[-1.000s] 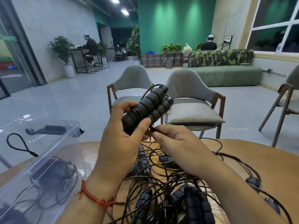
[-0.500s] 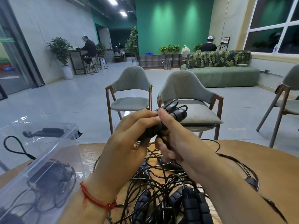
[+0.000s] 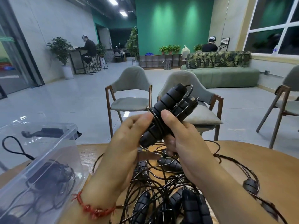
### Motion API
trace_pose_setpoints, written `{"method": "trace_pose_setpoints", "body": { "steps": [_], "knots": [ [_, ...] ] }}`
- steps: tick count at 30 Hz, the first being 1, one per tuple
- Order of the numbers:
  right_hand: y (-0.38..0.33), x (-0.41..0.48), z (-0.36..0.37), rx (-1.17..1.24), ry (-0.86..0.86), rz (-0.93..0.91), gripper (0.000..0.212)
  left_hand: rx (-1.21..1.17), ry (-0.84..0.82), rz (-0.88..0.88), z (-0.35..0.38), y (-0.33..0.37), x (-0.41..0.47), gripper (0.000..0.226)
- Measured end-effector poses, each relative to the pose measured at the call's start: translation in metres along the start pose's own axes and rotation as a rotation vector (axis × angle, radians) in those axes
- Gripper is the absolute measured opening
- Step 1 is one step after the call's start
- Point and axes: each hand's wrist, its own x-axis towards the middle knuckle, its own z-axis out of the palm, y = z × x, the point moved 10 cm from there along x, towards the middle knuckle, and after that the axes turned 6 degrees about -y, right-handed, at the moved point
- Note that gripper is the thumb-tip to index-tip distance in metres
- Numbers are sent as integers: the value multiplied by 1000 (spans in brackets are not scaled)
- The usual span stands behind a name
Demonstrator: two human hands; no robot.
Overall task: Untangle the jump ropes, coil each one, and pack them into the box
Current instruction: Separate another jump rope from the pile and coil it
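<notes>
Two black ribbed jump rope handles (image 3: 163,113) are held side by side above the table, tilted up to the right, with thin cord wound round their middle. My right hand (image 3: 179,138) grips them, thumb across the front. My left hand (image 3: 127,139) touches the bundle at the cord with its fingertips. Below lies a tangle of black jump ropes (image 3: 161,188) with several more handles. A clear plastic box (image 3: 48,156) stands at the left, tipped toward me, with coiled ropes inside.
The round wooden table (image 3: 242,156) carries everything. Two grey chairs (image 3: 131,94) stand just beyond its far edge, another at the right. A rope handle (image 3: 250,185) lies apart at the right. People sit far off in the room.
The handle bundle was lowered and turned flat, then raised and tilted upright again. My right hand has taken over the grip from my left, and cord now circles the handles.
</notes>
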Motion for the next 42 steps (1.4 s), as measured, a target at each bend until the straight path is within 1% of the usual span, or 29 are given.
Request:
{"method": "trace_pose_setpoints", "body": {
  "steps": [1,3,5,7,8,11,12,14,17,18,19,21,22,23,24,25,26,27,28,30,31,32,33,35,37,39,42],
  "knots": [
    [-2,-1,1,-33,-6,-27,39,11,-45,-25,3,0,-1,42],
    [-6,-2,2,-89,-15,-55,39,-23,-59,-19,6,6,-3,39],
    [-10,-3,3,-139,-37,-42,38,-49,-20,16,3,11,-3,42],
    [-11,-3,1,-165,-42,-15,33,4,33,86,0,16,-4,45],
    [-10,-3,1,-179,-39,5,36,71,65,141,-2,22,-6,46],
    [1,0,5,-257,-78,76,71,412,173,317,-7,43,-15,50],
    [5,1,5,-294,-89,91,75,518,204,362,-7,48,-18,52],
    [8,2,5,-339,-100,105,69,675,238,463,-7,55,-23,55],
    [10,1,3,-348,-119,135,62,829,254,612,-3,60,-29,59],
    [11,2,6,-343,-141,155,62,873,260,654,-2,61,-30,58],
    [12,3,9,-284,-170,175,63,917,267,693,-1,62,-32,57],
    [9,4,15,-39,-248,179,70,984,270,745,0,62,-34,59],
    [5,3,16,56,-286,158,73,1005,262,761,1,61,-34,59],
    [2,1,16,100,-309,139,74,1030,250,777,4,59,-33,59],
    [1,-1,15,102,-301,132,74,1065,229,797,9,57,-33,57],
    [3,-2,11,99,-258,133,72,1101,196,819,16,55,-33,54],
    [7,-1,5,121,-179,140,67,1125,153,832,23,54,-33,52],
    [12,-1,-1,163,-100,142,60,1116,101,823,28,52,-33,55],
    [13,0,-5,204,-42,139,53,1056,33,779,31,48,-31,60],
    [13,2,-11,256,25,119,46,781,-109,607,30,40,-24,68],
    [10,3,-12,283,35,104,46,617,-144,530,26,37,-21,68],
    [8,3,-13,309,39,92,48,477,-146,475,20,36,-19,66],
    [6,3,-14,321,41,84,50,391,-124,440,13,37,-18,63],
    [2,1,-14,298,45,76,53,369,-67,399,3,39,-15,57],
    [2,0,-13,264,53,73,53,392,-15,380,-2,39,-14,56],
    [4,-1,-11,188,74,75,57,440,25,405,-3,43,-15,59],
    [12,-2,-4,56,86,91,71,539,76,464,-2,50,-18,62]
  ]
}}
